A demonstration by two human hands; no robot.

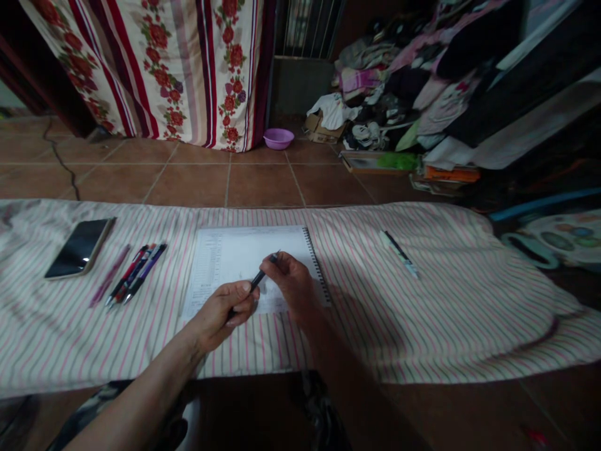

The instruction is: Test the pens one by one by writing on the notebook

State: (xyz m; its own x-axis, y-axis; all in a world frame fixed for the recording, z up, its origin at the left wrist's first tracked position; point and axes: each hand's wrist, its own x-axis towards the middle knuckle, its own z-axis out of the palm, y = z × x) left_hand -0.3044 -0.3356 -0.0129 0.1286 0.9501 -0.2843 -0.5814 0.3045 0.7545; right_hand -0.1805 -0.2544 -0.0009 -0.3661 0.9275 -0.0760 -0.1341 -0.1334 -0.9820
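Observation:
A slim black pen is held slantwise between my two hands, above a spiral-bound notebook. My left hand is closed round its lower barrel. At the upper end, the fingers of my right hand pinch the tip, partly hiding it. The notebook lies open at a white page with a printed column along its left side; its black spiral runs down the right edge. Several pens, red, dark and purple, lie side by side to the left, with a pinkish pen beside them.
A striped cloth covers the low surface. A phone lies at the far left, a pale patterned pen at the right. Beyond are tiled floor, a floral curtain, a purple basin and heaped clothes.

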